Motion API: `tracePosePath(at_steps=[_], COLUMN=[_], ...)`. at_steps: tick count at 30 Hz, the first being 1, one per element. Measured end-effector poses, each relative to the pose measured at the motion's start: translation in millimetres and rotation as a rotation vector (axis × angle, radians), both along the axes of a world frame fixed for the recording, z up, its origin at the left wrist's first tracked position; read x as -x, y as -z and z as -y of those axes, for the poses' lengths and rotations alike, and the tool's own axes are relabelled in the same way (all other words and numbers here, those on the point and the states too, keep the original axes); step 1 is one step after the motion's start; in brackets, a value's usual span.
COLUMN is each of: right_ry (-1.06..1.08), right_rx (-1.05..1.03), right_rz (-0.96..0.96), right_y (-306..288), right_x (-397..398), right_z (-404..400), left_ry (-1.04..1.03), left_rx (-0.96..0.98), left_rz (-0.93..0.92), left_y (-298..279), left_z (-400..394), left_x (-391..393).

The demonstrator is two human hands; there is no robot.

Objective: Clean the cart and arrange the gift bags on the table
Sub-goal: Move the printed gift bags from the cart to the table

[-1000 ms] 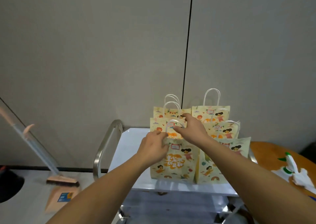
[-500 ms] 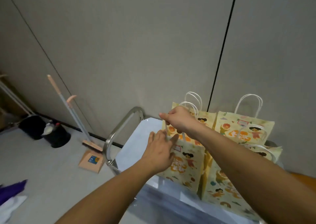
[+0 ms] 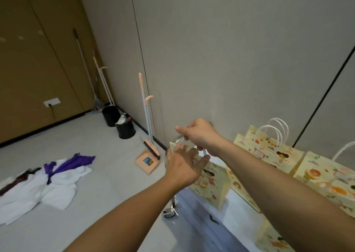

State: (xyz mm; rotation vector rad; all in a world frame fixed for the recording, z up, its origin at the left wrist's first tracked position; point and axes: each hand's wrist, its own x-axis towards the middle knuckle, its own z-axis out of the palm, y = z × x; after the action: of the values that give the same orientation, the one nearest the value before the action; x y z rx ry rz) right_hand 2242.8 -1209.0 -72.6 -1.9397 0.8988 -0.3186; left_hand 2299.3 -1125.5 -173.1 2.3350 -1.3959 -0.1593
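Observation:
Several yellow paper gift bags with cartoon prints and white cord handles stand on the pale top of the metal cart (image 3: 192,201). My right hand (image 3: 199,136) grips the handle of the front left gift bag (image 3: 213,184), above the cart's left end. My left hand (image 3: 182,167) has its fingers spread and touches that bag's upper front face. More gift bags (image 3: 269,151) stand behind and to the right, one of them (image 3: 326,176) near the frame edge. My forearms hide part of them.
The cart stands against a grey wall. A peach broom and dustpan (image 3: 148,159) lean on the wall to its left, with two black bins (image 3: 125,129) and mops beyond. White and purple cloths (image 3: 48,178) lie on the floor at left.
My view has swung left, showing the floor and corner. My right hand, holding the front bag's handle, has moved left with the bag toward the cart's end. My left hand stays against the bag.

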Motion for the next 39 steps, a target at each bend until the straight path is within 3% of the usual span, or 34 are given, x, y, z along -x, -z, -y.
tracePosePath(at_steps=[8, 20, 31, 39], right_ry=[-0.273, -0.838, -1.488, -1.925], right_rx=[0.031, 0.044, 0.05, 0.095], right_rz=[0.051, -0.061, -0.07, -0.103], right_y=[-27, -2, 22, 58], right_x=[-83, -181, -177, -158], right_z=[-167, -508, -806, -982], left_ry=[-0.365, -0.944, -1.506, -1.824], left_rx=[-0.074, -0.243, -0.27, -0.365], left_rz=[0.041, -0.116, -0.188, -0.288], left_y=[-27, -25, 13, 41], left_z=[-157, -515, -800, -942], left_x=[-61, -103, -42, 25])
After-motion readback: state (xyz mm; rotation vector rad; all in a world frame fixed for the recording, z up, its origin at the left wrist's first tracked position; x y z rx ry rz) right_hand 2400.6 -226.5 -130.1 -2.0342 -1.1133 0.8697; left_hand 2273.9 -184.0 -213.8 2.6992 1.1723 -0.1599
